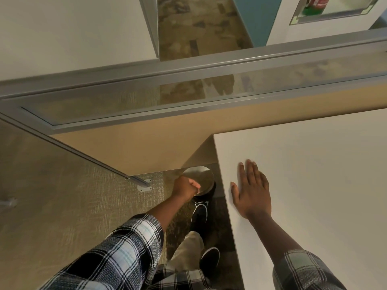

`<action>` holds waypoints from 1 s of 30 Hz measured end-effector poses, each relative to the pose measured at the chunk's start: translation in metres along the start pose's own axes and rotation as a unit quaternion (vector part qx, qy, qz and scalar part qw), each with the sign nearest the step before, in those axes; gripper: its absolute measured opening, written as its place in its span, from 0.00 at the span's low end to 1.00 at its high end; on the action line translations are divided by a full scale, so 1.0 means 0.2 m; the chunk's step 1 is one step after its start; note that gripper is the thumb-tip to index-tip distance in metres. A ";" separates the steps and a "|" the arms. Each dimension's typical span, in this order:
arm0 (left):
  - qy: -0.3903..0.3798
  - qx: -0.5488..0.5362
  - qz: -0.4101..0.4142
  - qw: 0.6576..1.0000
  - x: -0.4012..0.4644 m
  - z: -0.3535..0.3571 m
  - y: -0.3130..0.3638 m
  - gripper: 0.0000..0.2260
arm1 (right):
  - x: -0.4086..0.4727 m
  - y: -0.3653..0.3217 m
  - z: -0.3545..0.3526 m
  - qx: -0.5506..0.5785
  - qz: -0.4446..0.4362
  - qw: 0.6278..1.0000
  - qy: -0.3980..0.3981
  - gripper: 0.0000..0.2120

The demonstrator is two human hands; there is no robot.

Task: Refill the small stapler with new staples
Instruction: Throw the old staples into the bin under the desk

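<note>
No stapler and no staples are in view. My right hand (251,190) lies flat, palm down and fingers together, on the white tabletop (314,185) near its left edge, holding nothing. My left hand (185,188) reaches down beside the table, its fingers curled into a fist over the round metal lid of a bin (202,177) on the floor. Whether anything is inside the fist cannot be seen.
A tan partition panel with a grey metal frame and glass strip (188,97) runs across behind the bin. Carpet floor (52,206) lies to the left. My black shoes (201,214) stand by the bin, one against its base.
</note>
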State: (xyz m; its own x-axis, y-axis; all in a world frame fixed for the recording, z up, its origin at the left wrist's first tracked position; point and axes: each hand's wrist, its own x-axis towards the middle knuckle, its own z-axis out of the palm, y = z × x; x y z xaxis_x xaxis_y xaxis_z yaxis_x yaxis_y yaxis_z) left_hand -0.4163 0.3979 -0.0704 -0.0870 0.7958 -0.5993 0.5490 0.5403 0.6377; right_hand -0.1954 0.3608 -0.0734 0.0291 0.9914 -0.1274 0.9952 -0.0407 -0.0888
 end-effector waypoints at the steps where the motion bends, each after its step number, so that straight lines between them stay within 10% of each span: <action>1: 0.000 -0.001 -0.002 1.000 0.01 0.01 -0.01 0.07 | 0.00 0.00 0.00 0.001 0.000 1.000 0.000 0.33; 30: 0.019 -0.055 -0.116 0.992 0.38 0.26 -0.26 0.04 | 0.01 -0.01 -0.02 0.002 -0.003 1.000 -0.025 0.33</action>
State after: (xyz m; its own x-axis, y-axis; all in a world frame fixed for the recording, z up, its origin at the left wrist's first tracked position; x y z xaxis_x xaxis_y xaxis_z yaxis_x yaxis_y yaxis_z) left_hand -0.4084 0.4165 -0.1753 -0.2331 0.6546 -0.7192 0.4172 0.7354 0.5341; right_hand -0.1975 0.3632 -0.0689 0.0189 0.9843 -0.1752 0.9950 -0.0357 -0.0930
